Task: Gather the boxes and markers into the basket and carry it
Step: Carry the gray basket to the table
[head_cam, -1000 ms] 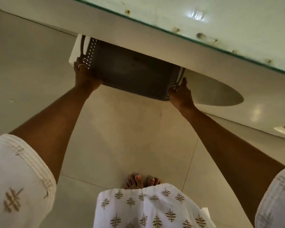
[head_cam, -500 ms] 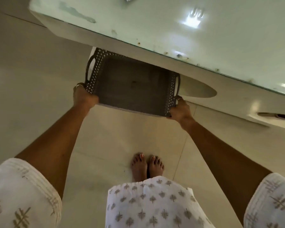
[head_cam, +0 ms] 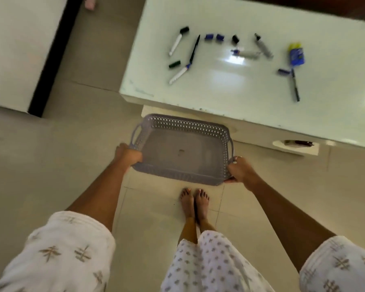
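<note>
An empty grey perforated basket point(head_cam: 183, 152) hangs in the air in front of me, just short of the table's near edge. My left hand point(head_cam: 127, 153) grips its left near corner. My right hand point(head_cam: 240, 170) grips its right near corner. Several markers lie scattered on the glossy white table point(head_cam: 230, 93), among them a white one with a blue tip point(head_cam: 178, 73), a black pen point(head_cam: 194, 49) and a grey one point(head_cam: 263, 48). Loose caps lie among them. A small blue box point(head_cam: 296, 56) rests at the right of the group.
My bare feet point(head_cam: 195, 202) stand on the beige tiled floor just below the basket. A white panel with a black edge point(head_cam: 40, 66) stands to the left. A low shelf point(head_cam: 295, 146) under the table's right side holds a dark object.
The basket has come out from under the table and risen toward me, both hands still holding it. My view has lifted, so the tabletop with the markers now shows.
</note>
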